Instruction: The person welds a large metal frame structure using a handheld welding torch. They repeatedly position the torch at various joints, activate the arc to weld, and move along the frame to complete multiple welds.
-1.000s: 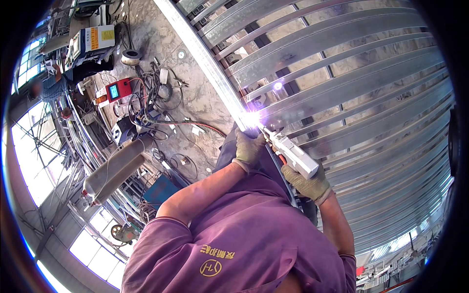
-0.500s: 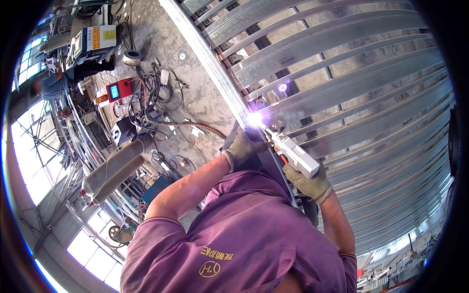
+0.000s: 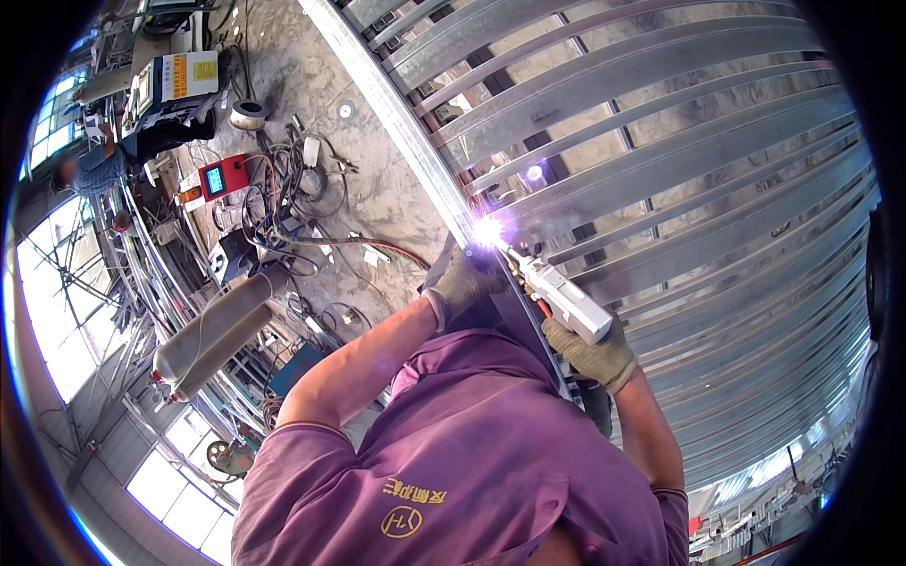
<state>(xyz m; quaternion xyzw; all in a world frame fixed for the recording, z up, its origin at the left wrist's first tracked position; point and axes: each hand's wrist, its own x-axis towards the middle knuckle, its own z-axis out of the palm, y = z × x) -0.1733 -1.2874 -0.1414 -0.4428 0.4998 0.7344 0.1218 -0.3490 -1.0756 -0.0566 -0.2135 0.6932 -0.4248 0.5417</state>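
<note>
My right hand (image 3: 596,357), in a worn glove, grips a white hand-held welding gun (image 3: 564,300). Its tip points up and left at a bright violet-white arc (image 3: 488,231) on a long galvanized steel rail (image 3: 396,113). My left hand (image 3: 462,283), also gloved, curls its fingers over the same rail just below the arc. The rail borders a large frame of parallel steel bars (image 3: 661,160) that fills the right side of the view. My purple shirt hides the lower part of the rail.
On the concrete floor to the left lie tangled cables (image 3: 283,189), a red welding unit with a screen (image 3: 222,177), a wire coil (image 3: 249,115) and a grey gas cylinder (image 3: 212,330). Another person (image 3: 94,165) in a blue checked shirt stands at far left by the windows.
The arc keeps burning at the same spot. My left hand and forearm have shifted slightly left along the rail; the right hand and welding gun hold still.
</note>
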